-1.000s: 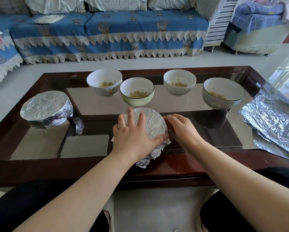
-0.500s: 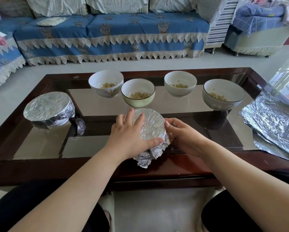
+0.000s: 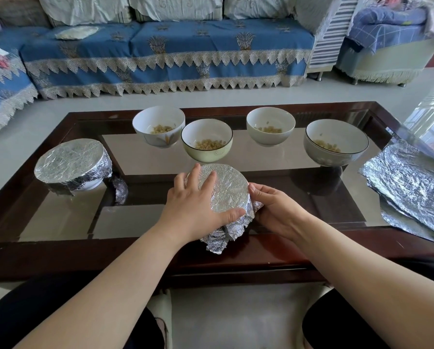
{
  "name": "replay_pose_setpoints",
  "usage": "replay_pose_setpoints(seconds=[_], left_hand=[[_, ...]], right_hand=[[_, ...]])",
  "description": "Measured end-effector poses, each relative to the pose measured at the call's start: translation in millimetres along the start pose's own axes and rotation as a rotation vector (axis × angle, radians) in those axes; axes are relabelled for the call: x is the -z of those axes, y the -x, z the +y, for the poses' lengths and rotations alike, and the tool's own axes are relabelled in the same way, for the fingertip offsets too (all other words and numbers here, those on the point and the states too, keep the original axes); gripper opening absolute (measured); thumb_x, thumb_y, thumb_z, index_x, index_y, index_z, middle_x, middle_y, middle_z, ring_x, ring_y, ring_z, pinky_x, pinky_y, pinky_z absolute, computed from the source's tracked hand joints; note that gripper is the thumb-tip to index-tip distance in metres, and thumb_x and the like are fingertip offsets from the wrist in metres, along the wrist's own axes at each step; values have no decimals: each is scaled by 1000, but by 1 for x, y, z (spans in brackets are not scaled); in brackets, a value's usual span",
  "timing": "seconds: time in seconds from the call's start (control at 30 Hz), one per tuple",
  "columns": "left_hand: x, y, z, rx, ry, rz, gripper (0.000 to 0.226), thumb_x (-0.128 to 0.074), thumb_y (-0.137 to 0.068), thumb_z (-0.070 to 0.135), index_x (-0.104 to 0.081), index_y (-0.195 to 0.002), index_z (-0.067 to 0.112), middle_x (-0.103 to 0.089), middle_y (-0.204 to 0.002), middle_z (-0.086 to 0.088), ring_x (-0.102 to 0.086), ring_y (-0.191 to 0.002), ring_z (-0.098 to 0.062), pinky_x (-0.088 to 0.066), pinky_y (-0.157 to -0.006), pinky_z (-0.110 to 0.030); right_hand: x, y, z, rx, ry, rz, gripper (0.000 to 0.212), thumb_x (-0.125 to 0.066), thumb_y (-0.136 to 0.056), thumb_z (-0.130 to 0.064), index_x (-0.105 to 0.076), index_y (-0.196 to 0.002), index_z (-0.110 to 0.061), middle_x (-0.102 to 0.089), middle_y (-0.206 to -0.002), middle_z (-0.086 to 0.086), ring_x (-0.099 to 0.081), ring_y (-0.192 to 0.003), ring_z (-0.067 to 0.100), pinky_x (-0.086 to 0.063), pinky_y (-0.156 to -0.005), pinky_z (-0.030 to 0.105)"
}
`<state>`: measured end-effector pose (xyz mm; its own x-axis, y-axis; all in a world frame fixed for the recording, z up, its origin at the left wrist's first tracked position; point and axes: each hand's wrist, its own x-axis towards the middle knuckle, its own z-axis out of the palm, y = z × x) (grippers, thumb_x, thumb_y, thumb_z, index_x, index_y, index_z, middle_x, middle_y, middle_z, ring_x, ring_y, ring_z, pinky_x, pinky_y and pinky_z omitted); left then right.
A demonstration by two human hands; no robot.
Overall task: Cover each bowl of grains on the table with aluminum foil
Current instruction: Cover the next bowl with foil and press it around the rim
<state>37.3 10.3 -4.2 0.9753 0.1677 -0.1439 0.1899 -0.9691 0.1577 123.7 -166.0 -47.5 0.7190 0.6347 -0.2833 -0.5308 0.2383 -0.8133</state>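
Note:
A foil-covered bowl [image 3: 228, 190] sits near the table's front edge. My left hand [image 3: 193, 205] lies flat over its top and left side, thumb across the front rim. My right hand [image 3: 273, 210] cups the bowl's right side and presses the foil skirt against it. Loose crumpled foil hangs below the front rim. A second bowl wrapped in foil [image 3: 71, 163] stands at the left. Behind are several uncovered bowls with grains: a white one [image 3: 158, 129], a green-tinted one [image 3: 207, 140], another white one [image 3: 270, 125] and a dark-rimmed one [image 3: 336, 142].
A stack of foil sheets [image 3: 409, 187] lies on the table's right end. A small crumpled foil scrap [image 3: 120, 188] sits beside the left covered bowl. The glass-topped table has a dark wood frame [image 3: 135, 258]. A blue-covered sofa [image 3: 160, 54] stands beyond.
My right hand has slid from the bowl's rim down round its right side, folding the foil in. My left hand has stayed on top, shifting slightly left.

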Motion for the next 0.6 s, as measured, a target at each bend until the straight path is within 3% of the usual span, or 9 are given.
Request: replay_pose_setpoints(seconds=[0.17, 0.3, 0.43, 0.6], left_hand=[[0, -1, 0, -4, 1, 2, 110, -30, -71, 93, -4, -158, 31, 11, -166, -2, 4, -148, -33, -14, -118, -51], [0, -1, 0, -7, 4, 6, 110, -30, -71, 93, -4, -158, 31, 11, -166, -2, 4, -148, -33, -14, -118, -51], [0, 0, 0, -10, 11, 3, 109, -31, -71, 92, -5, -158, 31, 11, -166, -2, 4, -148, -33, -14, -118, -50], [0, 1, 1, -4, 19, 11, 110, -32, -70, 92, -6, -158, 30, 9, -166, -3, 4, -149, -33, -13, -119, -50]], right_hand=[[-1, -2, 3, 25, -29, 78, 32, -59, -86, -19, -65, -108, 4, -68, -95, 14, -65, -83, 25, -58, -78, 34], [-5, -5, 7, 70, 1, 182, 18, -58, -92, -16, -67, -91, 0, -69, -83, 13, -63, -74, 24, -57, -72, 35], [-12, -7, 8, 115, 70, 321, 19, -59, -96, -14, -61, -81, -2, -66, -74, 12, -62, -62, 21, -53, -63, 33], [-17, -9, 11, 134, 199, 423, 22, -63, -95, -22, -64, -86, -2, -65, -78, 16, -58, -67, 25, -51, -72, 42]])
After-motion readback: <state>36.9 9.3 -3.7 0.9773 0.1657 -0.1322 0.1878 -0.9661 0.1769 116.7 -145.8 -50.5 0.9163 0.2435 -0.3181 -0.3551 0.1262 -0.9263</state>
